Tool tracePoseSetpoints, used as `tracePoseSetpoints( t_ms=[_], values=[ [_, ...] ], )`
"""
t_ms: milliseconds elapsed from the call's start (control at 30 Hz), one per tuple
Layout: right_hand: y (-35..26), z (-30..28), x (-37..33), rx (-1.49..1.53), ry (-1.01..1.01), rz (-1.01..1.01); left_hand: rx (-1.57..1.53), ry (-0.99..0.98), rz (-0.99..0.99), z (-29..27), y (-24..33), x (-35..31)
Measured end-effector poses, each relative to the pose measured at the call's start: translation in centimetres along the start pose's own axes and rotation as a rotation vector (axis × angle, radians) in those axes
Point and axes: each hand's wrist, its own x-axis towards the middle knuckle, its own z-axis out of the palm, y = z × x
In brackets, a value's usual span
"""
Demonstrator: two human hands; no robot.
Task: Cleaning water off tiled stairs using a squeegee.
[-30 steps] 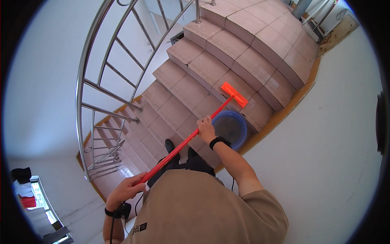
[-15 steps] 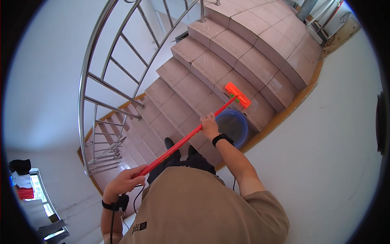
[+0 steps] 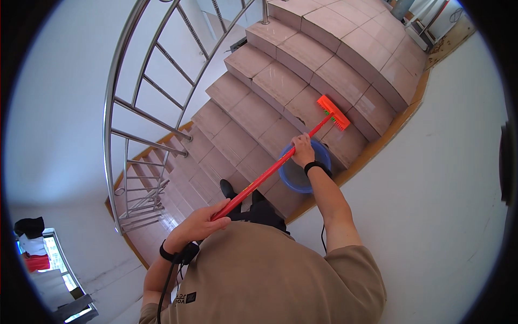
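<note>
Brush head [image 3: 334,113] now farther up-right, red handle [image 3: 254,185] aslant that way, both hands [image 3: 206,222] [image 3: 303,150] round it

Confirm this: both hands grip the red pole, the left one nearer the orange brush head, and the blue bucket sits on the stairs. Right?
One slip: the right hand is nearer the orange brush head, as the head view shows; the left hand holds the far end. Both do grip the red pole, and the blue bucket sits on the stairs.
</note>
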Motion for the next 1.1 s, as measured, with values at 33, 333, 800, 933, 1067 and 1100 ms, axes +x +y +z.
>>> tracePoseSetpoints(
  t_ms=[33,333,800,933,1067,1100],
  values=[
    [-0.1,0.1,-0.2,0.0,0.002,0.004,0.002,-0.003,0.0,0.1,-0.5,-0.1],
    [-4.4,1.6,-3.2,0.004,0.003,-0.028,0.02,0.077,-0.029,-0.1,-0.6,-5.8],
    [-7.7,-1.7,-2.7,0.01,-0.064,-0.005,-0.481,0.297,0.038,-1.0,3.7,-9.6],
    [-4.3,-1.9,-1.9,-0.009,0.009,-0.029,-0.402,0.204,-0.028,-0.8,4.0,-6.2],
    [-1.9,-2.5,-0.9,-0.002,0.02,-0.018,-0.391,0.194,-0.046,-0.3,5.0,-3.5],
    [-1.4,-2.6,-0.6,0.014,0.026,-0.013,-0.386,0.18,-0.041,-0.3,5.2,-2.9]
  ],
)
